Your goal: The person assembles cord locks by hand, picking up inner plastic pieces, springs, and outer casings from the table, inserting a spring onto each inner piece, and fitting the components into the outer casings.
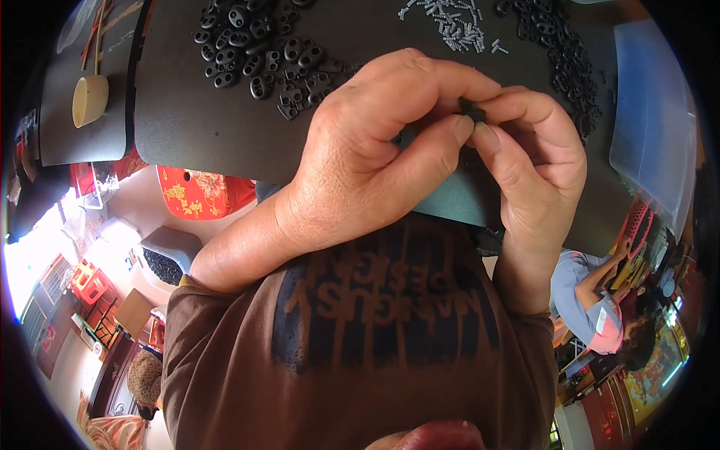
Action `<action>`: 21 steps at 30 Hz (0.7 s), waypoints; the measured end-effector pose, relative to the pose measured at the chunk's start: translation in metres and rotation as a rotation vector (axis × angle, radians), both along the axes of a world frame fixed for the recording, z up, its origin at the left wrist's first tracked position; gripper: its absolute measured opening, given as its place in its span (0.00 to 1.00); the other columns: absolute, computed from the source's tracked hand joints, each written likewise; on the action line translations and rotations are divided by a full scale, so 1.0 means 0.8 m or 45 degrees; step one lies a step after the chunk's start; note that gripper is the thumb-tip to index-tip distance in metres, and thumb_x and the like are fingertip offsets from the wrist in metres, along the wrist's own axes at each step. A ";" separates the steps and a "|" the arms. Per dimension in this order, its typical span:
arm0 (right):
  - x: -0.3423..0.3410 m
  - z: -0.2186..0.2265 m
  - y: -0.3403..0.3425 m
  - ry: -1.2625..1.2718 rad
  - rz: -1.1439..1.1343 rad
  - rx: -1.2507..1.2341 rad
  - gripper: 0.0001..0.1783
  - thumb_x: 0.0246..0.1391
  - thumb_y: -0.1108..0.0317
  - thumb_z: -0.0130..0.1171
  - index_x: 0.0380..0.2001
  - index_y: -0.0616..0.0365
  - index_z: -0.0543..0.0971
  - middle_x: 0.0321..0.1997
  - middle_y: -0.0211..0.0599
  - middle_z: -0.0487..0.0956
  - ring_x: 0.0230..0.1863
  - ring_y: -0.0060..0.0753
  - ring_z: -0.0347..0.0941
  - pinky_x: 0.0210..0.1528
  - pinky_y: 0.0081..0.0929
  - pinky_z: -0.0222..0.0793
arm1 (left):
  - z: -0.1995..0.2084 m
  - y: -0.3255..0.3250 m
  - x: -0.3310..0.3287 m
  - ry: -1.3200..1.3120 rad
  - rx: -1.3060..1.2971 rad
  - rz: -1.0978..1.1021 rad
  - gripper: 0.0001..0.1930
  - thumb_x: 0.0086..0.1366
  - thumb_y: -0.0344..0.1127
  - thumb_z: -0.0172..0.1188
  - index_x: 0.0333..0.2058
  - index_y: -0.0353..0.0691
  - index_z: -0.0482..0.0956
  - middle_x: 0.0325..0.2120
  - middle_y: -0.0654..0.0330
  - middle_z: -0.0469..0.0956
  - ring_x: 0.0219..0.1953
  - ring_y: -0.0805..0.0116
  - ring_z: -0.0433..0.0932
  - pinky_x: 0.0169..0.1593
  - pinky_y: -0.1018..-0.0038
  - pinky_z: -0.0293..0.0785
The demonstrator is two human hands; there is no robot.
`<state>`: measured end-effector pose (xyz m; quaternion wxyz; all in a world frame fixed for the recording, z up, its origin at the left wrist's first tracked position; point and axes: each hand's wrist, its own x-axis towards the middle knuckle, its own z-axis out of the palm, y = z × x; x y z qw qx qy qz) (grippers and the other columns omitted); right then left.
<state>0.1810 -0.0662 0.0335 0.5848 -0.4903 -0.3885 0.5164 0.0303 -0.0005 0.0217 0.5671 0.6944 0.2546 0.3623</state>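
My left hand (375, 135) and my right hand (536, 146) meet above the dark table, fingertips touching or nearly so. Between their thumbs and index fingers they pinch a small black plastic cord lock (474, 112). Fingers cover most of it, so its exact shape and any spring inside cannot be made out. Beyond my left hand lies a heap of black two-holed cord lock pieces (240, 37). Small metal springs (459, 30) are scattered at the far middle. Past my right hand spreads a pile of smaller black plastic parts (559, 52).
A translucent plastic bin (652, 112) stands along the table's right side. On a neighbouring surface at the left sits a cream cup (90, 101). A red patterned stool (202, 193) and a grey tub of black pieces (165, 255) are below left. Another person (592, 300) is at right.
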 end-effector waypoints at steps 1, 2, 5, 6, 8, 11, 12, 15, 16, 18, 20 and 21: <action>-0.001 0.000 0.000 0.008 -0.011 -0.025 0.08 0.47 0.79 0.52 0.34 0.66 0.72 0.36 0.36 0.72 0.35 0.22 0.70 0.39 0.18 0.68 | 0.002 0.002 -0.002 0.054 0.005 -0.024 0.12 0.55 0.19 0.50 0.40 0.33 0.73 0.31 0.64 0.71 0.30 0.81 0.67 0.36 0.85 0.64; 0.000 0.000 -0.001 0.007 -0.011 -0.026 0.08 0.47 0.79 0.52 0.34 0.66 0.72 0.36 0.36 0.72 0.35 0.22 0.70 0.39 0.18 0.68 | 0.003 0.003 -0.002 0.108 0.011 -0.048 0.13 0.55 0.20 0.50 0.40 0.33 0.73 0.31 0.64 0.70 0.30 0.81 0.66 0.36 0.85 0.64; 0.002 0.000 -0.001 -0.045 0.003 -0.026 0.09 0.47 0.79 0.53 0.35 0.66 0.72 0.36 0.36 0.72 0.34 0.21 0.70 0.38 0.18 0.68 | 0.000 0.001 -0.002 -0.049 -0.335 -0.056 0.12 0.57 0.22 0.48 0.40 0.33 0.74 0.30 0.65 0.71 0.29 0.81 0.66 0.35 0.85 0.64; 0.001 -0.001 -0.001 -0.014 -0.008 -0.015 0.09 0.47 0.79 0.53 0.35 0.65 0.72 0.36 0.36 0.72 0.34 0.21 0.70 0.38 0.18 0.68 | 0.002 0.000 -0.002 -0.048 -0.335 -0.055 0.12 0.57 0.22 0.48 0.40 0.33 0.74 0.30 0.65 0.71 0.29 0.81 0.66 0.35 0.85 0.64; 0.000 -0.001 0.000 0.018 -0.019 -0.004 0.09 0.47 0.79 0.53 0.35 0.65 0.72 0.36 0.36 0.72 0.34 0.21 0.70 0.38 0.18 0.69 | 0.007 -0.003 -0.002 -0.070 -0.518 -0.039 0.12 0.57 0.23 0.48 0.41 0.34 0.74 0.29 0.65 0.72 0.28 0.82 0.66 0.34 0.85 0.65; 0.000 -0.001 0.000 0.027 -0.037 0.012 0.09 0.47 0.79 0.52 0.34 0.65 0.72 0.36 0.36 0.72 0.33 0.22 0.70 0.38 0.19 0.69 | 0.006 -0.004 -0.002 -0.067 -0.444 -0.066 0.12 0.57 0.23 0.48 0.41 0.34 0.74 0.29 0.65 0.73 0.27 0.82 0.66 0.33 0.85 0.65; 0.001 -0.001 0.000 0.044 -0.032 0.014 0.08 0.47 0.78 0.52 0.34 0.65 0.72 0.35 0.36 0.72 0.33 0.22 0.70 0.38 0.19 0.69 | 0.006 -0.004 -0.002 -0.067 -0.443 -0.065 0.12 0.57 0.23 0.48 0.41 0.34 0.74 0.29 0.65 0.73 0.27 0.82 0.66 0.33 0.85 0.65; 0.001 -0.001 0.000 0.062 -0.020 0.018 0.07 0.47 0.78 0.52 0.33 0.65 0.72 0.35 0.37 0.72 0.33 0.23 0.70 0.38 0.20 0.68 | 0.008 -0.007 -0.002 -0.065 -0.499 -0.062 0.12 0.57 0.23 0.49 0.40 0.34 0.73 0.29 0.66 0.73 0.27 0.83 0.66 0.33 0.86 0.65; 0.001 -0.002 -0.001 0.062 -0.012 0.020 0.07 0.47 0.78 0.52 0.33 0.65 0.72 0.35 0.38 0.72 0.32 0.23 0.70 0.38 0.20 0.68 | 0.008 -0.007 -0.002 -0.098 -0.550 -0.059 0.11 0.57 0.24 0.49 0.40 0.35 0.73 0.28 0.66 0.73 0.26 0.83 0.66 0.32 0.86 0.65; 0.000 -0.002 -0.001 0.062 -0.019 0.015 0.07 0.47 0.78 0.52 0.33 0.65 0.72 0.34 0.38 0.72 0.32 0.23 0.70 0.38 0.20 0.68 | 0.009 -0.008 -0.002 -0.131 -0.603 -0.055 0.11 0.57 0.24 0.50 0.39 0.35 0.73 0.27 0.66 0.72 0.26 0.83 0.66 0.32 0.86 0.65; 0.000 -0.002 -0.001 0.063 -0.027 0.011 0.07 0.47 0.78 0.52 0.33 0.65 0.72 0.34 0.38 0.72 0.32 0.23 0.70 0.37 0.20 0.67 | 0.011 -0.008 -0.002 -0.190 -0.712 -0.033 0.10 0.57 0.25 0.51 0.38 0.35 0.73 0.25 0.66 0.72 0.25 0.83 0.66 0.32 0.86 0.65; 0.000 -0.002 -0.001 0.064 -0.021 0.016 0.07 0.47 0.78 0.52 0.33 0.65 0.72 0.34 0.38 0.72 0.32 0.23 0.70 0.37 0.20 0.67 | 0.011 -0.009 -0.002 -0.189 -0.711 -0.033 0.10 0.57 0.25 0.51 0.38 0.35 0.73 0.25 0.66 0.72 0.25 0.83 0.66 0.32 0.86 0.65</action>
